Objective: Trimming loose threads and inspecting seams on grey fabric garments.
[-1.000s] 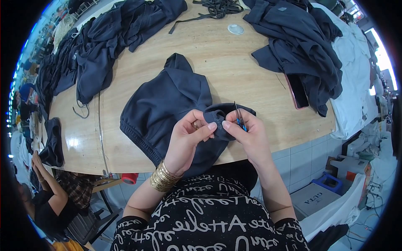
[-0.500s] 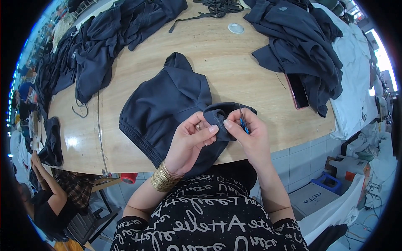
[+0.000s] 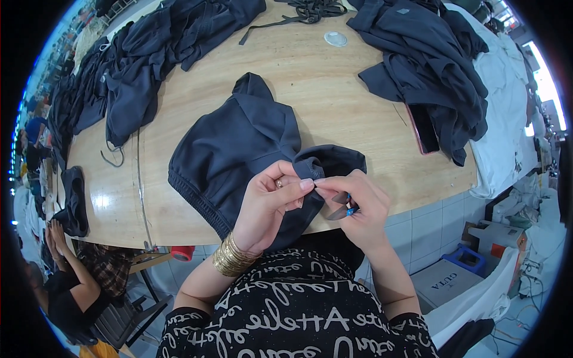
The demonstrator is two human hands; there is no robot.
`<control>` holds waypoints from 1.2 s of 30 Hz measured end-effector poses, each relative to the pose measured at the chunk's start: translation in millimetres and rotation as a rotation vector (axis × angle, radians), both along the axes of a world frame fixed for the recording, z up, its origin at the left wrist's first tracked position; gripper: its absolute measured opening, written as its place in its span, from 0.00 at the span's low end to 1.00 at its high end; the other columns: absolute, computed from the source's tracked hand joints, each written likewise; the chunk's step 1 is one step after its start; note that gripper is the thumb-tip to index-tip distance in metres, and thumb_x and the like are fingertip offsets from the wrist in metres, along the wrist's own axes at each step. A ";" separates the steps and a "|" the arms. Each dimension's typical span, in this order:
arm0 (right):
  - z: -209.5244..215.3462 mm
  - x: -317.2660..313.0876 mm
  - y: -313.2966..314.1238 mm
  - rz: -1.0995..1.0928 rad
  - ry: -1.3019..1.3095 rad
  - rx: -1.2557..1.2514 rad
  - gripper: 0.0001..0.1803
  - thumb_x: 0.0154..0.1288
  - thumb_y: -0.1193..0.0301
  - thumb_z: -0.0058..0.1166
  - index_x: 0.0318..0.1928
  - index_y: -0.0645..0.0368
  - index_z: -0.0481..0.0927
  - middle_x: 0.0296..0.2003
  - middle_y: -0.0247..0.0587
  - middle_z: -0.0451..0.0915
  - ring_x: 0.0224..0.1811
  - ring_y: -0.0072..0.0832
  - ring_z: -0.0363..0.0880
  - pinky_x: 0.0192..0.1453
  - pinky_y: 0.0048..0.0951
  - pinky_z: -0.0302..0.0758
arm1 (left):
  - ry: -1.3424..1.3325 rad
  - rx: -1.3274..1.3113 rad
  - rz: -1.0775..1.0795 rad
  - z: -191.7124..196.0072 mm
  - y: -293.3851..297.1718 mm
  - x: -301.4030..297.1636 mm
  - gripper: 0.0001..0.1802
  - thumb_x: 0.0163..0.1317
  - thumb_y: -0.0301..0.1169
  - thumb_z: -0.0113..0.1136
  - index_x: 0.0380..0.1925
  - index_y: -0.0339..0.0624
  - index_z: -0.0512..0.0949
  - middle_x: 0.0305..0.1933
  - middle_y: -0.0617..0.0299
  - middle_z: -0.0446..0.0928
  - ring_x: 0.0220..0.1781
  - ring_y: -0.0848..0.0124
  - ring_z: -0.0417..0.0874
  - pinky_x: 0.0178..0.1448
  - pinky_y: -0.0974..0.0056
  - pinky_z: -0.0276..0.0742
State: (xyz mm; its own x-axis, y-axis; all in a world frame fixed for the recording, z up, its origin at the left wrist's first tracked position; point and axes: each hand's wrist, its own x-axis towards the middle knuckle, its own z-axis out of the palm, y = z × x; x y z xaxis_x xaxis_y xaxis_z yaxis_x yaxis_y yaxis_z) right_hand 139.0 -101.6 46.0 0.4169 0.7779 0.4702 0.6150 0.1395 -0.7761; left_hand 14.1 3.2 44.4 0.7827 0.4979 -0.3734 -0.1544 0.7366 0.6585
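Dark navy shorts (image 3: 236, 143) with a gathered elastic waistband lie on the wooden table in front of me. My left hand (image 3: 271, 203) pinches a folded leg edge of the shorts between thumb and fingers. Close against it, my right hand (image 3: 365, 206) has its thumb and forefinger tips together at the same edge. Small thread snips (image 3: 339, 209) with a bit of blue are tucked in the right hand's fingers, blades pointing toward the left hand. Whether the right fingertips pinch cloth or a thread is too small to tell.
Heaps of dark garments (image 3: 134, 71) lie at the far left, and another dark pile (image 3: 436, 65) at the right, beside a phone (image 3: 424, 134). A clear round disc (image 3: 335, 39) and dark straps (image 3: 313, 11) lie at the back. A co-worker's hands (image 3: 55, 238) are at the left edge.
My right hand has turned and shifted slightly down and right, and the snips in it have swung from upright to pointing left. My left hand keeps its pinch on the shorts.
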 end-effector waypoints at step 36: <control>7.1 18.1 -6.1 -0.075 -0.477 -0.126 0.16 0.49 0.63 0.63 0.36 0.56 0.75 0.19 0.31 0.69 0.19 0.25 0.65 0.20 0.23 0.61 | 0.002 0.047 0.023 -0.5 0.0 -1.6 0.06 0.55 0.24 0.61 0.30 0.41 0.73 0.23 0.70 0.73 0.23 0.84 0.71 0.26 0.80 0.63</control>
